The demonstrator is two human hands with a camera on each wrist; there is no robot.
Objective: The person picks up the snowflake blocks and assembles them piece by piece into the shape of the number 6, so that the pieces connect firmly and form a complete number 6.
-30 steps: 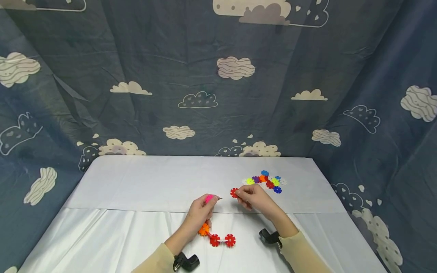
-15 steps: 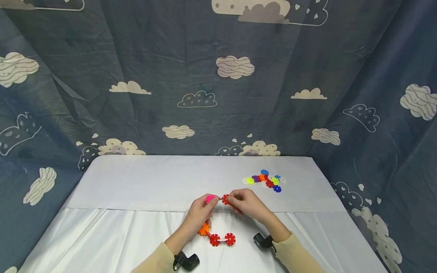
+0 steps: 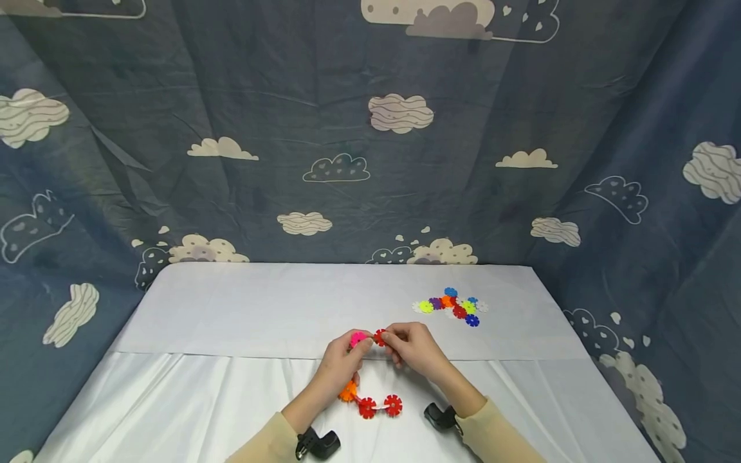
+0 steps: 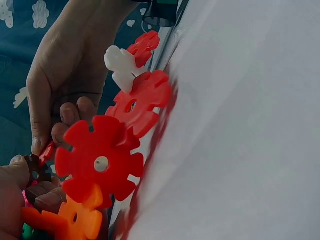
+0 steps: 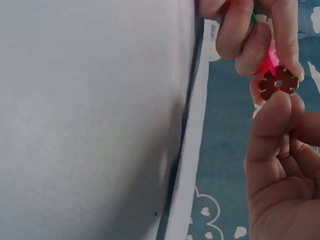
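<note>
My left hand (image 3: pixel 338 368) pinches a chain of notched plastic snowflake discs near a pink disc (image 3: pixel 358 337) and a dark brown disc (image 5: pixel 268 87). From that hand hangs the rest of the chain: an orange disc (image 4: pixel 86 222), a red disc (image 4: pixel 82 160), another red disc (image 4: pixel 150 95), a white disc (image 4: pixel 120 64) and an end red disc (image 4: pixel 145 46). Between thumb and finger, my right hand (image 3: pixel 418 350) pinches a separate red disc (image 3: pixel 379 337) against the brown disc's edge. Fingers partly cover that contact, so how far the notches engage is unclear. A bit of green shows behind the left fingers.
Several loose discs (image 3: pixel 459 312) in mixed colours lie in a pile at the table's back right. A white cloth covers the table (image 3: pixel 260 308). Behind it hangs a dark blue curtain (image 3: pixel 278 128) with clouds. Each wrist wears a black camera (image 3: pixel 318 444).
My right hand has moved left with the red disc, from apart to up against the brown disc at the left fingertips. The left hand and hanging chain stay almost in place.
</note>
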